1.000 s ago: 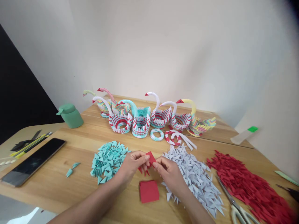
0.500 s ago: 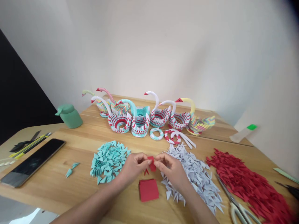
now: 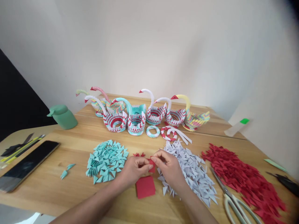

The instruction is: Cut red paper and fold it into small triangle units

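Observation:
Between the fingertips of both hands is a small piece of red paper (image 3: 152, 167), partly covered by the fingers. My left hand (image 3: 136, 169) pinches its left side, and my right hand (image 3: 167, 165) pinches the upper right edge. Just below them on the table lies a stack of red paper rectangles (image 3: 145, 187). A few small folded red pieces (image 3: 138, 154) sit behind my left hand. To the left is a pile of folded teal paper triangles (image 3: 107, 160); a heap of white paper triangles (image 3: 189, 169) spreads beside and beyond my right hand.
Several folded-paper swans (image 3: 136, 123) stand at the back, with a teal-and-white ring (image 3: 153, 128) before them. Red paper triangles (image 3: 245, 180) and scissors (image 3: 230, 196) lie at right. A phone (image 3: 28, 165) and a green lidded container (image 3: 63, 117) are at left.
The view has shifted slightly to the right. My right hand has come closer to the left one, covering more of the red paper. The small red pieces behind my left hand now show.

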A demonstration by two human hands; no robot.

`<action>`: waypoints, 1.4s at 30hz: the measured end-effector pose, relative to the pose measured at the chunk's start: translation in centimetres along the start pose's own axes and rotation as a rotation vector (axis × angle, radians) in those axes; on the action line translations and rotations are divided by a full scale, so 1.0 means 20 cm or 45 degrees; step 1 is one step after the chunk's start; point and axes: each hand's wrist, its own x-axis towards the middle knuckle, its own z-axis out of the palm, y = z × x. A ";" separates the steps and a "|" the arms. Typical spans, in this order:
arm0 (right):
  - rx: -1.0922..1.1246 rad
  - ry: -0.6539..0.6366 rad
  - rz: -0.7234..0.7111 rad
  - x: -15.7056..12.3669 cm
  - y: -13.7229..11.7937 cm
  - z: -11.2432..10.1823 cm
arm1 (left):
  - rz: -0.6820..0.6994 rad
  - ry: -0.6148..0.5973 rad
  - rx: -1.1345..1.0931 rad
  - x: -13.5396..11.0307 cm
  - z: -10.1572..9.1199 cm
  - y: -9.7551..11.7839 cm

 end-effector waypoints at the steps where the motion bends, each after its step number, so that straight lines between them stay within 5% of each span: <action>1: -0.002 0.006 -0.005 0.00 0.00 0.00 | -0.007 0.001 -0.017 0.00 0.00 0.00; 10: 0.063 0.013 -0.001 -0.01 0.01 0.01 | 0.084 0.074 0.186 -0.01 -0.01 0.03; 18: 0.281 -0.027 0.135 0.01 0.05 0.02 | 0.088 -0.032 -0.096 -0.02 -0.03 0.04; 25: 0.230 -0.138 0.085 0.01 0.03 0.03 | 0.158 -0.018 0.027 -0.02 -0.02 0.04; 30: 0.258 -0.011 0.113 0.01 0.04 0.00 | 0.172 -0.080 0.044 -0.04 -0.02 0.04; 34: 0.263 0.042 0.130 0.02 0.04 -0.02 | 0.070 -0.115 -0.121 -0.03 -0.02 0.01; 42: 0.056 0.118 -0.009 -0.01 0.05 0.00 | -0.038 0.061 -0.471 0.01 -0.06 0.05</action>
